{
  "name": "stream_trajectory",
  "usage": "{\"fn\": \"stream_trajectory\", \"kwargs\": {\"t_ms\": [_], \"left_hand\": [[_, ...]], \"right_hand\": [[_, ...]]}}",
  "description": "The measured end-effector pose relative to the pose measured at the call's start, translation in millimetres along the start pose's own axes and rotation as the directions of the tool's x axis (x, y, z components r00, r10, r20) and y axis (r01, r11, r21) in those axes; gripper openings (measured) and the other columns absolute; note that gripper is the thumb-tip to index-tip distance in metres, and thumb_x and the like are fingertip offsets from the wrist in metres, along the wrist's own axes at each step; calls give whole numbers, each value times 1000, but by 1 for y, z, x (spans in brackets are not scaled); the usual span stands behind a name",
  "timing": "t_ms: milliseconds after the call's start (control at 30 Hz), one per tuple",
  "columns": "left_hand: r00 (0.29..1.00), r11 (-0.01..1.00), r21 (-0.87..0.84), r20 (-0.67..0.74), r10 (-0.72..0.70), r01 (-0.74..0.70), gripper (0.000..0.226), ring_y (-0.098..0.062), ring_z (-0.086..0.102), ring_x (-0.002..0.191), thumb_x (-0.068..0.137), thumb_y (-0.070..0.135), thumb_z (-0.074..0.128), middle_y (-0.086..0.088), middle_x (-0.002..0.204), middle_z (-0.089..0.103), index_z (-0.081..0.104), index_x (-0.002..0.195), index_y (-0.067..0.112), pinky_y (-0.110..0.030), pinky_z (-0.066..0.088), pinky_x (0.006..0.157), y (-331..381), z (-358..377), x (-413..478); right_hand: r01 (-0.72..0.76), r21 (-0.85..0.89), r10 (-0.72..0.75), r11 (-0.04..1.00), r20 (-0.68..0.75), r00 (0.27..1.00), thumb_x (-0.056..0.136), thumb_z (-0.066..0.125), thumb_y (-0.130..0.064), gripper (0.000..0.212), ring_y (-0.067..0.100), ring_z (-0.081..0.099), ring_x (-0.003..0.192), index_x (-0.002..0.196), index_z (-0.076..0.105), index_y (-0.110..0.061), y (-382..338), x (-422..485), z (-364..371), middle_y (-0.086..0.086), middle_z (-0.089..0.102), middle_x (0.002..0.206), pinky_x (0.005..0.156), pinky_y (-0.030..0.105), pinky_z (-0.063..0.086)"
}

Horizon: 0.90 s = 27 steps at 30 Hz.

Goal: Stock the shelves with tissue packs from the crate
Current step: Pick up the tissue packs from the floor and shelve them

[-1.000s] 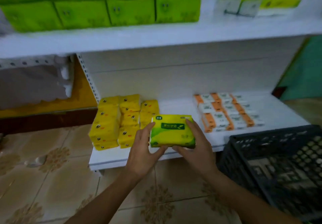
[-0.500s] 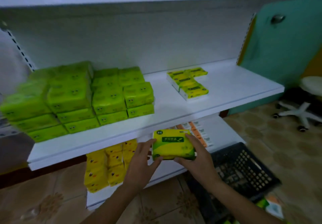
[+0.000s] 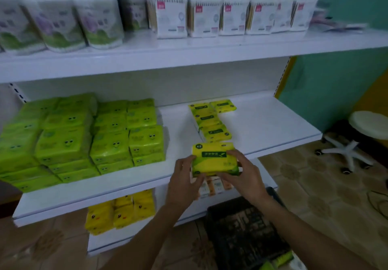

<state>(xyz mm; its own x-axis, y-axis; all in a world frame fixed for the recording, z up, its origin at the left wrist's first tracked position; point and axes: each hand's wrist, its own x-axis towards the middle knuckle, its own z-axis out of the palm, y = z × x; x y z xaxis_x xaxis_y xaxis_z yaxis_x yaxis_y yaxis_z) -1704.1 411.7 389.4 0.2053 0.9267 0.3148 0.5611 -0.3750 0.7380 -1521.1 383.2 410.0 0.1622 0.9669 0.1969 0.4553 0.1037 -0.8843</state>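
Leftmost, a tall stack of lime-green plastic-wrapped tissue packs with cartoon eyes (image 3: 84, 135) is filling the left half of the white metal middle shelf (image 3: 273, 127). Below it, a cluster of bright yellow tissue packs (image 3: 121, 213) is sitting on the white bottom shelf (image 3: 105, 242).

Further right, the left hand (image 3: 184, 183) is gripping the left end of a yellow-and-green rectangular tissue pack with a dark green label (image 3: 214, 160), its fingers curling round the end and the thumb pressing along the near edge. The pack is being held flat, label up, at the front lip of the middle shelf; whether it is touching the shelf I cannot tell. The right hand (image 3: 245, 177) is gripping the pack's right end, fingers lying over the top and the thumb bracing the near edge.

Just behind the held pack, a row of matching yellow-and-green tissue packs (image 3: 212, 120) is running back toward the shelf's rear wall. Below the right forearm, a black perforated plastic crate (image 3: 241, 238) is standing on the tiled floor. Far right, a white round-seated stool on castors (image 3: 369, 125) is standing well apart.
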Motion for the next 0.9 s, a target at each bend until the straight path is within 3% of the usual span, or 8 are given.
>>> {"fn": "stream_trajectory", "kwargs": {"t_ms": [100,267,400,500,600,800,900], "left_hand": [[1000,998,54,-7,16,-16,49,-28,60,95,81,21,70,-15,114,51,52,124,8,-37,53,74,-3,36,44],[997,995,65,-16,-73,74,47,-24,59,96,82,17,70,-13,116,51,52,124,9,-32,49,78,16,97,89],[995,987,128,-34,-97,100,48,-15,59,93,82,24,69,-9,114,53,52,125,10,-22,42,72,10,127,110],[994,971,210,-40,-106,112,53,-22,62,87,78,41,59,-11,104,60,56,116,6,-28,50,69,-13,152,102],[990,940,312,-19,-138,137,45,-17,52,93,74,49,47,-6,102,61,52,111,23,-37,50,70,-29,172,93],[980,852,495,7,-199,170,47,-26,64,97,66,54,46,-5,104,65,50,104,27,-43,52,77,-52,184,109],[981,829,539,32,-193,145,52,-22,64,101,67,60,46,-3,109,66,60,105,27,-45,50,83,-64,183,111]], "right_hand": [[0,26,0,1000,-5,1000,69,82,-11,62,7,56,109,118,51,-33,31,45,-23,-20,52,122,90,22,49],[-44,69,41,997,36,999,68,81,-8,62,11,56,111,125,57,-16,82,101,-67,-24,49,123,84,10,49],[-60,67,56,996,55,997,67,83,-13,62,15,58,114,120,57,-29,123,141,-87,-5,54,133,91,25,50],[-137,69,136,988,19,990,71,79,-11,60,11,57,108,123,55,-27,148,157,-91,0,56,129,79,3,46],[-182,50,183,982,-6,983,75,76,-7,58,9,52,103,128,55,-16,170,176,-95,3,55,131,66,-7,36],[-173,-36,172,984,-19,985,73,77,-7,61,13,52,106,129,54,-15,208,235,-101,8,56,131,69,-1,36],[-171,-117,176,978,31,984,74,77,-6,63,19,52,118,131,52,-14,221,253,-101,7,53,135,85,12,37]]}}
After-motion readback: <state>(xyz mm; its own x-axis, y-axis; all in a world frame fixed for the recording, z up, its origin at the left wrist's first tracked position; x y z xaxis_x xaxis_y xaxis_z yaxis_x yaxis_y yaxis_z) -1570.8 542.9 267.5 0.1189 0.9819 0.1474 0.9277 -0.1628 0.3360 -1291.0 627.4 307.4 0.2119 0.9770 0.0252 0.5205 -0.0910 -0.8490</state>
